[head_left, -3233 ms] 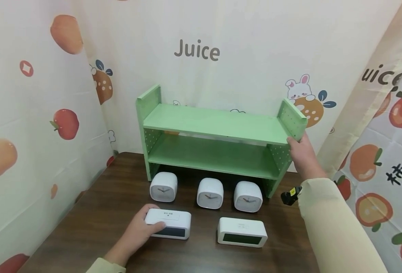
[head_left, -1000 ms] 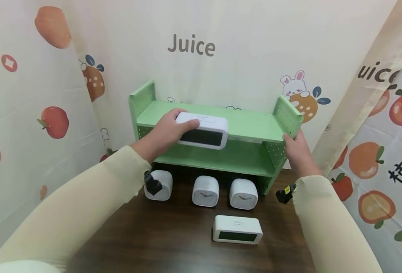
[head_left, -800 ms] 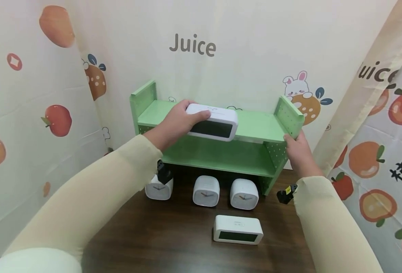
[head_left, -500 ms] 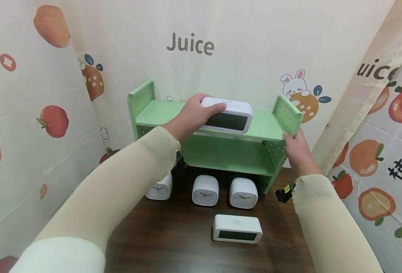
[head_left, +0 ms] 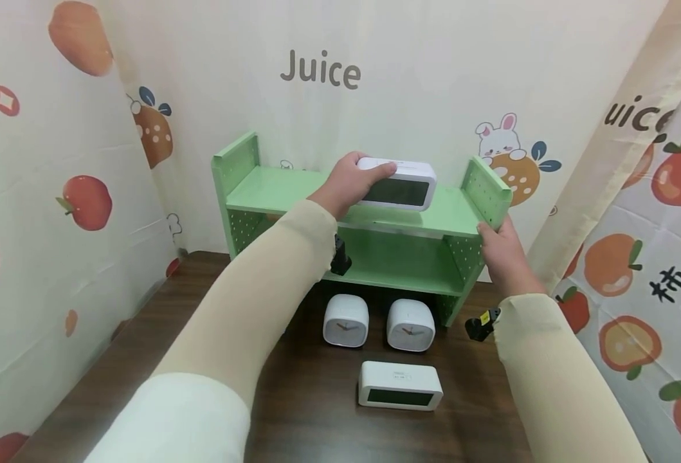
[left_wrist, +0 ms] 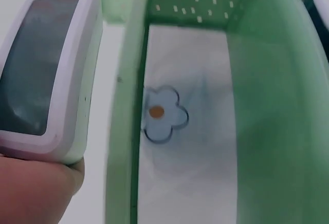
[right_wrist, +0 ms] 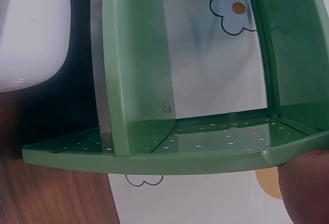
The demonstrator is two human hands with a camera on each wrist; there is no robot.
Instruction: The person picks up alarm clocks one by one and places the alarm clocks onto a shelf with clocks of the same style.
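Note:
My left hand grips a white rectangular digital clock by its left end, thumb on top, dark display facing me. The clock overlaps the upper board of a green two-tier shelf, close over its right half. In the left wrist view the same clock stands beside the front edge of that board. My right hand holds the shelf's right side panel at its front edge. Only part of that hand shows in the right wrist view.
Two white rounded analog clocks stand on the dark wooden table in front of the shelf. My left forearm hides the spot to their left. A second digital clock lies nearer me. Fruit-print curtains surround the table.
My left hand has lifted the digital clock from the table and carried it up and right over the upper board. The right hand keeps its hold on the side panel.

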